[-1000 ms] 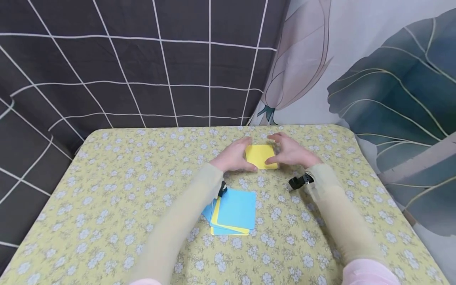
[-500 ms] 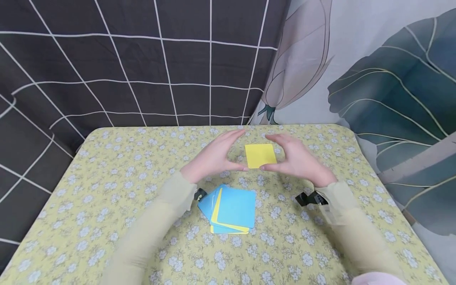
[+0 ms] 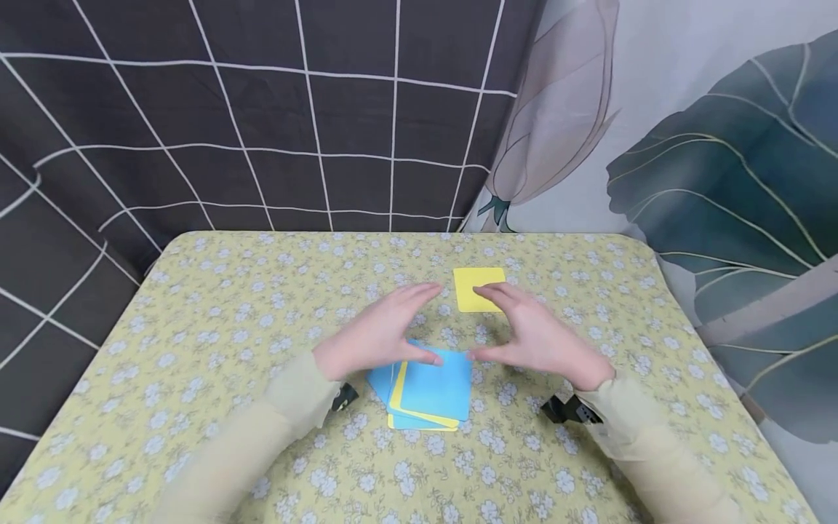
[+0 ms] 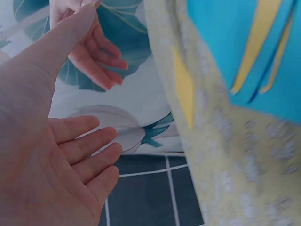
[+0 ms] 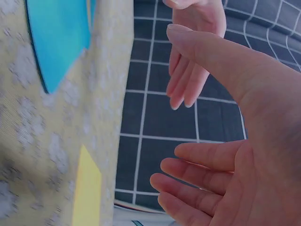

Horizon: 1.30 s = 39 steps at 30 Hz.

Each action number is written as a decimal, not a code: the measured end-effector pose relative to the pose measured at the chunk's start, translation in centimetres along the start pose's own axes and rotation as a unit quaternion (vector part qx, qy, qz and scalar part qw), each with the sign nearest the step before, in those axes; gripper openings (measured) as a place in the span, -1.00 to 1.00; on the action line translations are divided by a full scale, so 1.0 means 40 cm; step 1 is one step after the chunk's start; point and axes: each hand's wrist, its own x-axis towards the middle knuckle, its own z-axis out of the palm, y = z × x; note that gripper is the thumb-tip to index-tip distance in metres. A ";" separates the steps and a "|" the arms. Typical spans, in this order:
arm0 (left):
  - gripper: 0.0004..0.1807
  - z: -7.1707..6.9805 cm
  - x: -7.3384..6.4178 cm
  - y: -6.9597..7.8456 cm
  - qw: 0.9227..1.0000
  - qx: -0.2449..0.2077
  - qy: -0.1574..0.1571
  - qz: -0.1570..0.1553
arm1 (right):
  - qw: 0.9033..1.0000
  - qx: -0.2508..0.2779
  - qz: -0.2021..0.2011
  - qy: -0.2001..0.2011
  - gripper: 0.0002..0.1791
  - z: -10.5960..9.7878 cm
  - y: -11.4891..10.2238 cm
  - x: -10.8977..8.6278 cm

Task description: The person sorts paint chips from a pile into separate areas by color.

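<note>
Both hands hover over the table, palms facing each other, with nothing between them. In the head view my left hand (image 3: 382, 331) has its thumb over the upper part of a loose pile of blue and yellow square cards (image 3: 435, 386), its fingers spread. Opposite it, my right hand (image 3: 537, 331) reaches in from the right, thumb near the pile's upper right corner. Its fingertips overlap a yellow square card (image 3: 474, 295) lying farther back. The wrist views show relaxed, parted fingers on both hands, with the card pile (image 4: 273, 52) below.
A yellow flowered cloth (image 3: 196, 349) covers the table. Behind it hangs a dark curtain with white grid lines (image 3: 262, 109), and a pale curtain with large leaf and flower prints (image 3: 720, 182) stands at the right. Black straps (image 3: 569, 410) are on the wrists.
Both hands have let go of the yellow card, moved apart, then drawn back toward the blue and yellow pile. The yellow card stays at the back of the table.
</note>
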 end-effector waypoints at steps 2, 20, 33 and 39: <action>0.20 0.015 -0.016 0.000 1.000 -0.002 -0.008 -0.005 | 1.000 0.000 0.001 -0.008 0.17 0.013 -0.007 -0.009; 0.22 0.107 -0.110 -0.017 0.996 -0.024 -0.083 -0.005 | 0.998 0.006 -0.033 -0.049 0.24 0.134 -0.039 -0.060; 0.14 0.113 -0.113 -0.013 0.997 -0.026 -0.078 -0.005 | 0.998 0.008 -0.022 -0.054 0.17 0.171 -0.039 -0.065; 0.13 0.116 -0.116 -0.015 0.997 -0.024 -0.074 -0.004 | 0.998 0.005 -0.018 -0.054 0.14 0.170 -0.041 -0.065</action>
